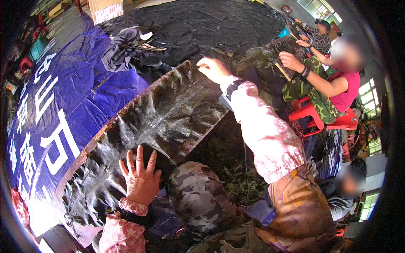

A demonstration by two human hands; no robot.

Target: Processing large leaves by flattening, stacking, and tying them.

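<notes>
A long dark panel covered in crumpled black plastic sheet [158,123], with a worn reddish-brown edge, slants from lower left to upper middle before me. My left hand [142,180] lies on its near side, palm down with fingers spread. At the panel's far right end is my right hand [213,68], thumb and fingers brought close together beside the corner; whether something thin is between them, I cannot tell. Pink flowered sleeves cover both forearms, and a dark band circles the right wrist. My knee in camouflage trousers [197,196] is below the panel.
A blue tarpaulin with white characters [85,85] spreads at left. Beyond the panel lie a dark crumpled cloth [121,50] and black sheeting [202,28]. A cardboard box [106,9] stands at the top. At right, a person sits on a red plastic stool [307,112]; other people are near.
</notes>
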